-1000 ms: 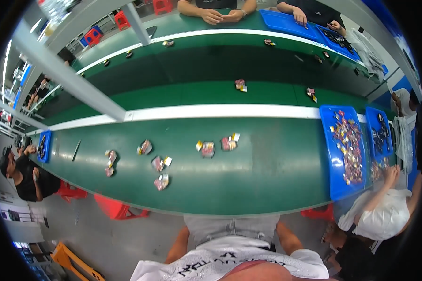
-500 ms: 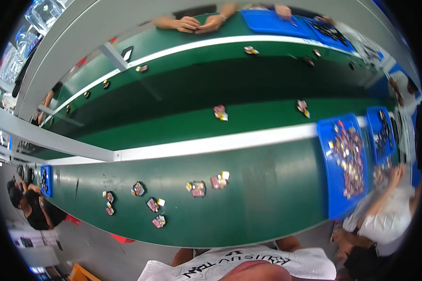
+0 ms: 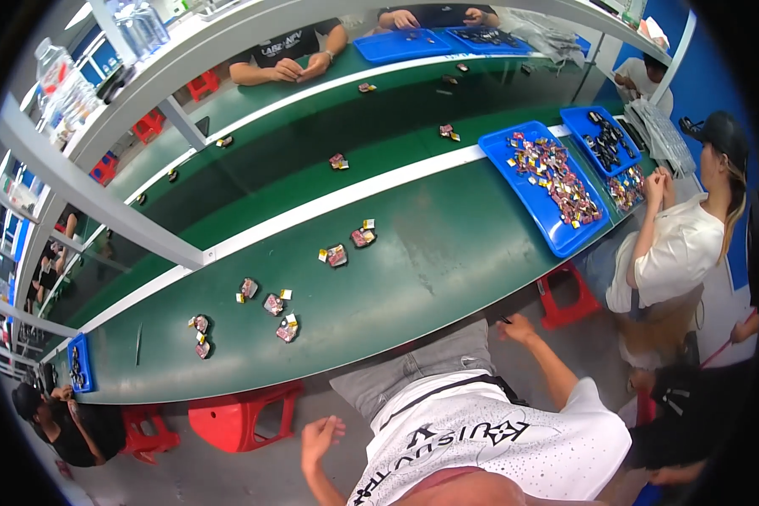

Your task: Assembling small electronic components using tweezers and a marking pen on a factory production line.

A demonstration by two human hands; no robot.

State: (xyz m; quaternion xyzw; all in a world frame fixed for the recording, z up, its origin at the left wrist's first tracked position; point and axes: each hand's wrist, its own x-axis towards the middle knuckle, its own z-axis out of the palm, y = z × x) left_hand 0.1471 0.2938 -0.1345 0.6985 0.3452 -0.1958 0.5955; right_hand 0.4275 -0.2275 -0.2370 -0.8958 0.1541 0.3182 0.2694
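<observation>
My left hand (image 3: 323,436) hangs below the bench's near edge beside a red stool, its fingers loosely extended and nothing in them. My right hand (image 3: 519,329) is at the near edge of the green bench, right of my grey trousers, fingers curled. A small dark thing (image 3: 504,320) shows at its fingertips, too small to name. Neither hand touches the parts on the bench. Several small reddish-and-silver parts with yellow-and-white tags lie there, among them one part (image 3: 287,328) close to the edge and another (image 3: 363,234) farther right.
A blue tray (image 3: 538,221) heaped with similar parts stands right, beside a smaller blue tray (image 3: 575,121) of black pieces. A person in white (image 3: 679,244) sits there. Beyond a white rail (image 3: 312,205) runs a green belt with scattered parts. Red stools (image 3: 228,419) stand under the bench.
The view has swung, so the bench sits higher and slanted. Both my hands have come into view; earlier only parts of my arms showed. The parts on the bench keep their arrangement.
</observation>
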